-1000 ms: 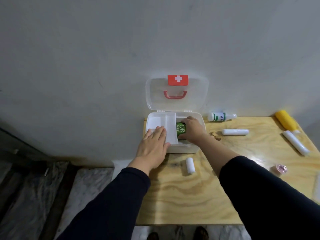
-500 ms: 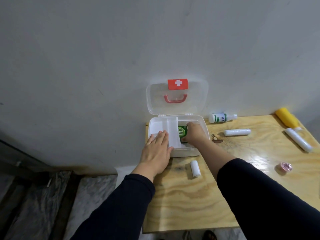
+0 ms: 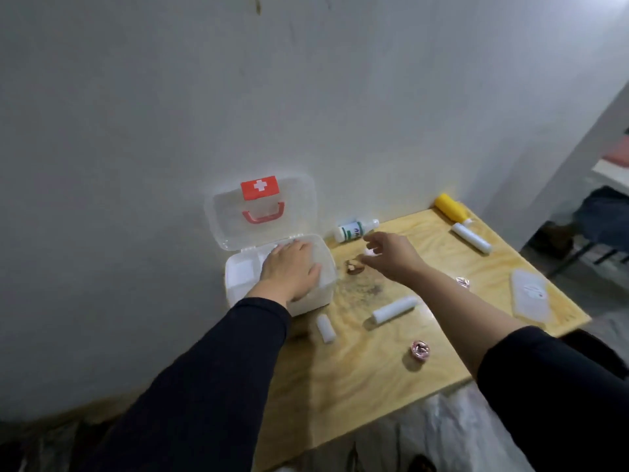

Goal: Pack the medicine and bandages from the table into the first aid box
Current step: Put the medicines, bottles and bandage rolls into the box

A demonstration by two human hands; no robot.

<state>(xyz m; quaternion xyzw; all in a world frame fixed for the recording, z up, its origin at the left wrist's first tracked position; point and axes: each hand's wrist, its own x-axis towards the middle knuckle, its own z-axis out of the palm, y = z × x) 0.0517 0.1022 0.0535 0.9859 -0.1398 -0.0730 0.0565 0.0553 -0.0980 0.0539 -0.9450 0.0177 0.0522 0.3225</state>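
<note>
A: What is seen from the head view?

B: A first aid box (image 3: 277,294) is set at the back left of the wooden tabletop (image 3: 357,379), against the wall, its clear lid (image 3: 260,211) stood open. The left hand (image 3: 289,269) is laid flat over the open box, fingers spread, nothing gripped.

A: And the right hand?

B: The right hand (image 3: 388,255) is held above the tabletop just right of the box, fingers loosely curled. Something small and white is glimpsed at the fingertips, but whether it is gripped cannot be told because of blur.

A: Where are the supplies?

B: A white bottle with a green label (image 3: 354,230) is lying near the wall, just beyond the right hand. A short bandage roll (image 3: 325,328) is found just in front of the box, and a longer white roll (image 3: 394,310) lies to its right. A yellow bottle (image 3: 451,207) and another white tube (image 3: 471,237) are placed at the far right corner. Two small pink tape rolls (image 3: 420,350) (image 3: 462,282) and a flat clear packet (image 3: 531,298) are spread over the right side.
</note>
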